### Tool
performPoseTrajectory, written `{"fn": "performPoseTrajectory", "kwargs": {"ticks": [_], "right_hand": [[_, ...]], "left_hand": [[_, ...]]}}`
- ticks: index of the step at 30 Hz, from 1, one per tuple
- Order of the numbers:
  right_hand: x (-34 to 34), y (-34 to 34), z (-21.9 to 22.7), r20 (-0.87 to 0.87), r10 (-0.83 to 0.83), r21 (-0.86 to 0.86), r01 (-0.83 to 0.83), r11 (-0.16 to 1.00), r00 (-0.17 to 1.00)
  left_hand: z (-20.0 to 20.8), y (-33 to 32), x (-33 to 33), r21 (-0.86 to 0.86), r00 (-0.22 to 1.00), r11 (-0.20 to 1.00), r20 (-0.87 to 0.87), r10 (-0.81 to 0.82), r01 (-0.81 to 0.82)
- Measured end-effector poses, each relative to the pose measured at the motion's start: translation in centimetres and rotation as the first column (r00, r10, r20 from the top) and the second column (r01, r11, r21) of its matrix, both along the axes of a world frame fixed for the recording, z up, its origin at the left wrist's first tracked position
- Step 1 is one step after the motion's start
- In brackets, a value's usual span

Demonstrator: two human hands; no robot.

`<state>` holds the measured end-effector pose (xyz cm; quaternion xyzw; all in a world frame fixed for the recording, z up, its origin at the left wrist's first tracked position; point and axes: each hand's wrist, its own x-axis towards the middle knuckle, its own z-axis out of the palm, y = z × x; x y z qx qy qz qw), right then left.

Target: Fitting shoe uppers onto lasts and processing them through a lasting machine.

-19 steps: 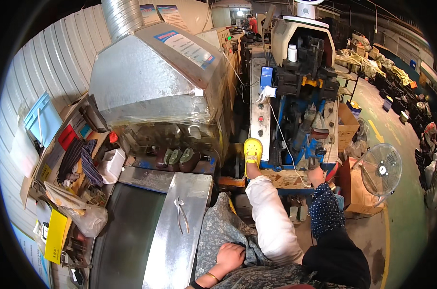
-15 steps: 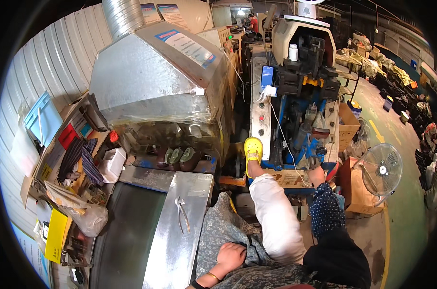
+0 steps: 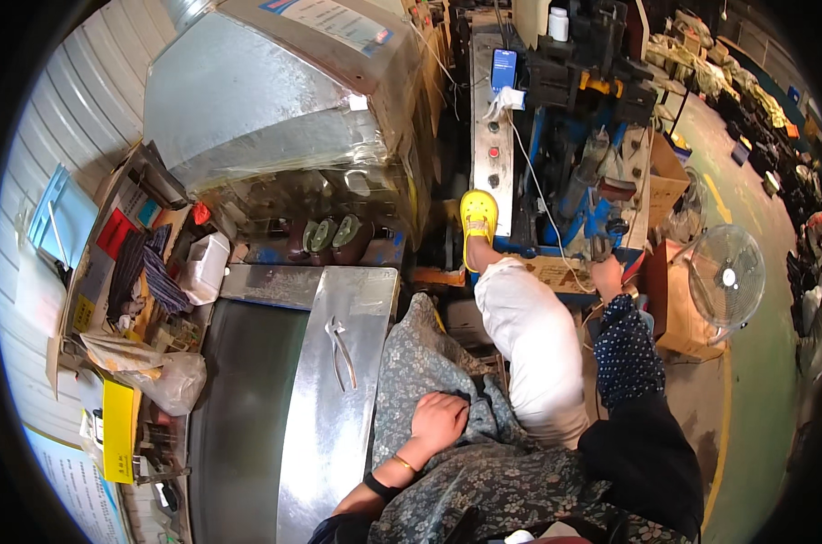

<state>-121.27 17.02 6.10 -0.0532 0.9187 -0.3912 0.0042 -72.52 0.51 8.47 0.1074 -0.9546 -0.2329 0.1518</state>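
My left hand point(image 3: 438, 422) rests on my lap on a grey floral garment point(image 3: 429, 363), fingers curled in and holding nothing that I can see. My right hand point(image 3: 603, 270), at the end of a dark dotted sleeve point(image 3: 624, 349), reaches forward to the lower edge of a blue machine point(image 3: 574, 154) and touches a metal part there; its grip is hidden. My leg in white trousers point(image 3: 533, 349) is raised, with the yellow shoe point(image 3: 479, 213) propped against the machine's frame.
A shiny metal bench top point(image 3: 325, 381) runs along my left, with a metal tool point(image 3: 340, 349) lying on it. A large sheet-metal hood point(image 3: 275, 100) stands behind it. Cluttered shelves point(image 3: 139, 272) fill the left. A floor fan point(image 3: 724, 276) and cardboard boxes point(image 3: 669, 181) stand on the right.
The view has tilted down, so everything sits higher in the picture. Both hands and the raised leg keep their places.
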Motion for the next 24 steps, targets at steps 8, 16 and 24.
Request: {"fn": "performPoseTrajectory", "kwargs": {"ticks": [8,16,24], "right_hand": [[-0.7,1.6,-1.8,-0.107,0.034,0.026,-0.031,0.999,0.994],[0.5,0.7,-0.2,-0.077,0.04,0.036,-0.037,0.999,0.996],[1.7,-0.1,1.7,-0.014,0.033,0.042,-0.032,0.999,0.999]], "left_hand": [[-0.1,0.3,-0.9,0.006,0.999,0.999,0.023,-0.031,0.031],[-0.5,0.8,0.9,-0.014,0.997,1.0,0.067,-0.027,0.028],[0.0,1.4,1.8,0.013,0.998,1.0,0.061,0.007,-0.008]]}}
